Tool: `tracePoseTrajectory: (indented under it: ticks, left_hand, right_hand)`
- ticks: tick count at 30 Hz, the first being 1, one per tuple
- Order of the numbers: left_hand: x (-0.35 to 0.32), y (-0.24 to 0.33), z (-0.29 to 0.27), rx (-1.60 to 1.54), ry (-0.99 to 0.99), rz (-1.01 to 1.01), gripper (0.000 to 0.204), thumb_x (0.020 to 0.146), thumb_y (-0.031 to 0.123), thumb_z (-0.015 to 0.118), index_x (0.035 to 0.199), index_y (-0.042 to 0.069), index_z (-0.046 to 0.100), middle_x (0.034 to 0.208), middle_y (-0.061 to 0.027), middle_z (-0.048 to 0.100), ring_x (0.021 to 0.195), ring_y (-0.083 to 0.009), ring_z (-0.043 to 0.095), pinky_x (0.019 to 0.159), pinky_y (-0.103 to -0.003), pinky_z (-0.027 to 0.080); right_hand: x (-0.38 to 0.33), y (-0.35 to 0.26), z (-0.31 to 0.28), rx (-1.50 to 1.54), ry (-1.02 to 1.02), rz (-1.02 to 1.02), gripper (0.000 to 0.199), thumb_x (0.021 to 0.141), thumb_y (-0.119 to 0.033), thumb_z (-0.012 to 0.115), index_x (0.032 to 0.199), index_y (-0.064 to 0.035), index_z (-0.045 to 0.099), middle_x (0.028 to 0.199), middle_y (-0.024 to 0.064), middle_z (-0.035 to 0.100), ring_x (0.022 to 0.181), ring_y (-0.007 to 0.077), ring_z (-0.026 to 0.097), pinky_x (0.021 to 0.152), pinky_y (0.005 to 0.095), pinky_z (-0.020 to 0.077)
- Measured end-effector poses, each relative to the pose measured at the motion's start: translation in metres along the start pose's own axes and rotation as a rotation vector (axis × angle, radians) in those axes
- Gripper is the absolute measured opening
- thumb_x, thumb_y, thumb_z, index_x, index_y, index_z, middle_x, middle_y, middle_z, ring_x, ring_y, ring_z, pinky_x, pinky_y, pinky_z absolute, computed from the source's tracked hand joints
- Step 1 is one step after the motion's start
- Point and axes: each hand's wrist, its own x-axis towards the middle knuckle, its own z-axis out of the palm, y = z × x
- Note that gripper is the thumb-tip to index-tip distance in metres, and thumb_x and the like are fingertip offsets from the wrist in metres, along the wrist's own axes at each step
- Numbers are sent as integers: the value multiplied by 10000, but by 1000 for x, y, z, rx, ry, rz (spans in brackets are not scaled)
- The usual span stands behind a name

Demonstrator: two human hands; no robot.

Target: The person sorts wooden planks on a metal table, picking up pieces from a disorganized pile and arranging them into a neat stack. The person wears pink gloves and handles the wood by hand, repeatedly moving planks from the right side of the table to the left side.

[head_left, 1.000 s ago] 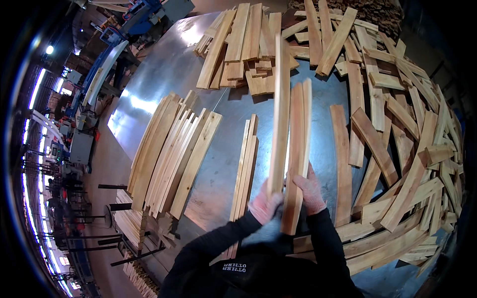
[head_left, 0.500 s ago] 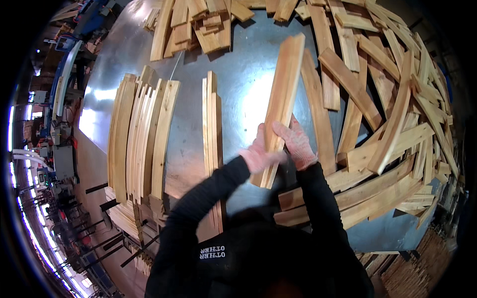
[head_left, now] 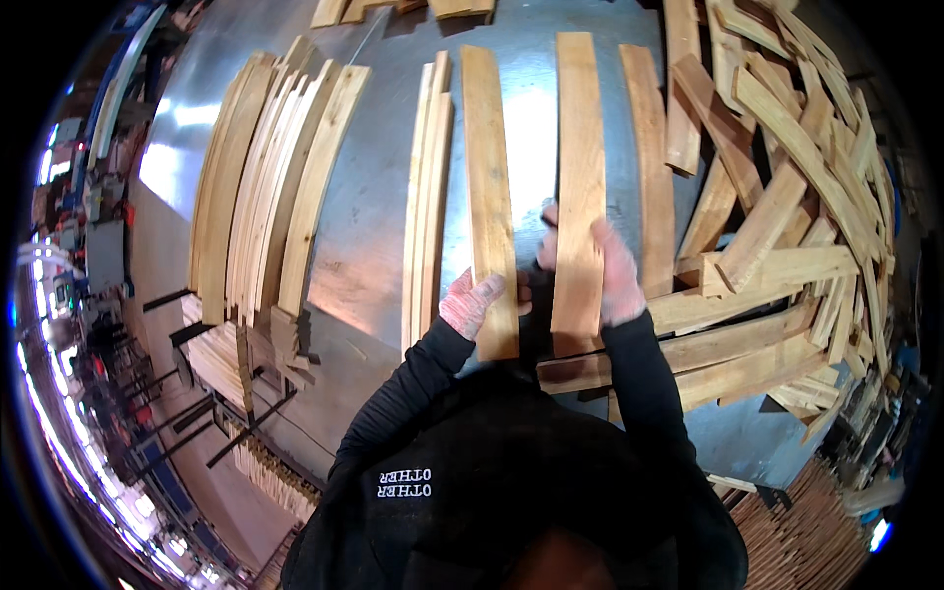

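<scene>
My gloved left hand (head_left: pixel 474 301) is closed round the lower part of a pale wooden board (head_left: pixel 489 177), thumb on its face and fingers behind. A second wooden board (head_left: pixel 578 157), a little redder, is gripped by my gloved right hand (head_left: pixel 618 270), whose fingertips show past its left edge. Both boards point away from me, side by side with a gap between them, over the metal table (head_left: pixel 379 177). Left of the left-hand board stands a narrow row of boards on edge (head_left: pixel 427 197). Another single board (head_left: pixel 649 147) lies right of the right-hand one.
At the far left of the table, several boards stand on edge in a row (head_left: pixel 265 187). A loose heap of boards (head_left: pixel 777 226) covers the right side. More wood pieces (head_left: pixel 457 8) lie at the far edge. Stacked strips (head_left: pixel 218 344) sit on a rack below left.
The boards held together in both hands are now apart, one in each hand. My left hand has moved left and my right hand slightly right. The whole view has shifted.
</scene>
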Motion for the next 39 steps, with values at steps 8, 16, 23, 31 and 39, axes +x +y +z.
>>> tracePoseTrajectory:
  ticks: [8, 16, 23, 31, 39]
  left_hand:
    - [-5, -12, -15, -129, -64, -22, 485, 950, 274, 659, 1341, 36, 499, 1144, -116, 641, 1027, -218, 648, 865, -378, 563]
    - [-18, 21, 7, 264, -4, 83, 545, 864, 45, 581, 1394, 3, 463, 1158, -96, 650, 999, -205, 650, 869, -329, 530]
    - [73, 195, 47, 770, -155, 552, 489, 897, 200, 653, 1325, -4, 535, 1095, -116, 683, 946, -195, 682, 860, -317, 548]
    - [134, 349, 89, 1158, 562, 751, 543, 913, 362, 623, 1220, -72, 514, 841, -126, 674, 697, -172, 666, 599, -333, 557]
    - [21, -25, 26, 148, -126, 61, 500, 936, 154, 650, 1381, 27, 462, 1165, -87, 625, 973, -179, 651, 719, -313, 584]
  right_hand:
    - [-3, 40, 52, -1483, 424, -541, 737, 859, -183, 751, 1500, -65, 407, 1359, 208, 536, 1271, 341, 500, 1055, 420, 427]
    - [-5, -39, 74, -2277, 484, -1147, 749, 849, -305, 727, 1490, -80, 411, 1469, 219, 460, 1300, 404, 495, 1100, 465, 387]
    - [10, -279, 66, -3080, 1008, 62, 691, 796, -194, 691, 1438, -220, 434, 1215, 146, 622, 1107, 340, 627, 933, 487, 491]
    - [59, -172, 110, -2299, 475, 375, 316, 854, -207, 656, 1069, 11, 579, 863, 161, 714, 807, 269, 720, 701, 412, 567]
    - [15, -37, 92, -1967, 366, 212, 723, 909, -560, 552, 1366, -4, 483, 1171, 240, 626, 1070, 343, 615, 920, 419, 501]
